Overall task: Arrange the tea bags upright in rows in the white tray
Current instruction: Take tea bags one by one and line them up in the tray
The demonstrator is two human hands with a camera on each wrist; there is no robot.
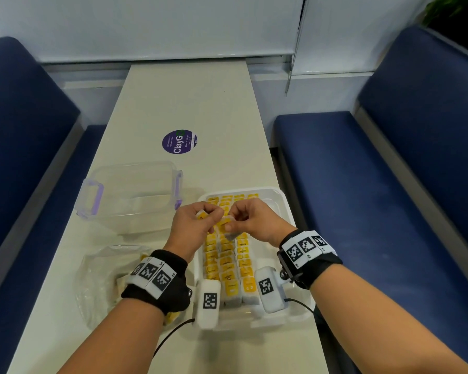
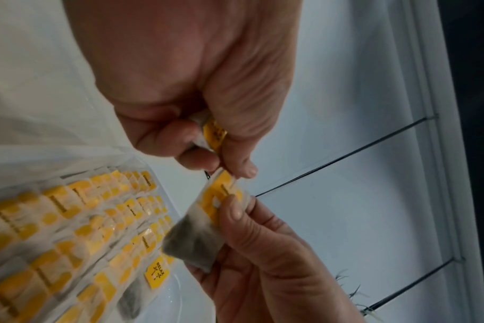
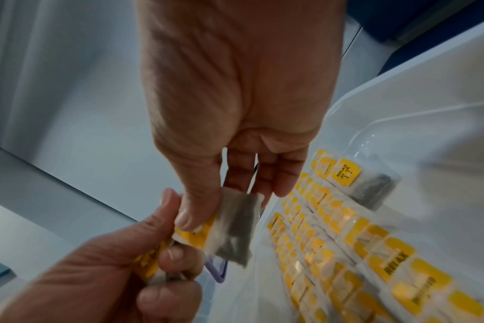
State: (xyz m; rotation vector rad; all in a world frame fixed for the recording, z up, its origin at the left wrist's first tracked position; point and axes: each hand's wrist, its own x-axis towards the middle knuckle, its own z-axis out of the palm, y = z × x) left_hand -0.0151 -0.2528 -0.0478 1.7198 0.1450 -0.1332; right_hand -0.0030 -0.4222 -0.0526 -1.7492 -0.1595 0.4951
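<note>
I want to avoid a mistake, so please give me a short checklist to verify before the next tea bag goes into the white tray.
1. Right hand has a firm grip on one tea bag: ok, thumb and fingers pinch its yellow tag end.
2. Left hand has let go of that bag: not ok, its thumb touches the top edge.
3. Left hand holds its spare bags securely: ok.
4. Rows in the white tray stand upright: ok.
5. Free slot for this bag: cannot tell, hands hide the middle of the tray.
</note>
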